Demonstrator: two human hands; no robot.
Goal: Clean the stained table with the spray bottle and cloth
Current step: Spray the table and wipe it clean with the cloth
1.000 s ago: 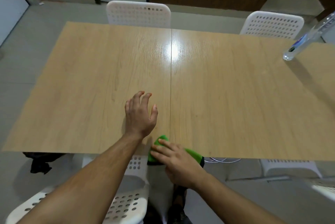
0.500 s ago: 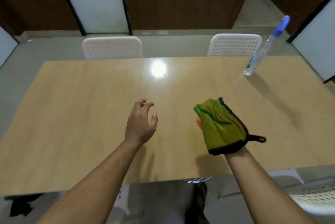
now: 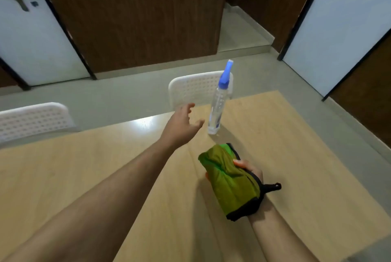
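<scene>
Spray bottle [image 3: 218,105] upright on the table [image 3: 84,177], near the far edge, right in front of a white chair [image 3: 194,90]. Clear body, blue trigger head, tall and narrow — tips easily by the look of it.

Left hand [image 3: 182,126] just left of the bottle, fingers spread and relaxed, gripping nothing, not touching it. Reads as a reach for the bottle, grab not yet made.

Right hand [image 3: 251,175] nearer than the bottle and slightly right, mostly hidden under the green cloth [image 3: 228,179]; thumb curled over the cloth's edge, so clamped on it. Cloth bunched, black trim, small loop hanging off the right side. Above the tabletop or resting on it — cannot tell.

Risks from here:
- Knocking the bottle over with a fast or high contact — narrow base, far edge close behind, could roll off toward the chair.
- Grabbing low on the body leaves the trigger out of finger reach; regrip needed before spraying.
- Nozzle direction unclear from this angle; could spray off the table.
- No stain visible on the wood near the bottle, so target spot uncertain.
</scene>
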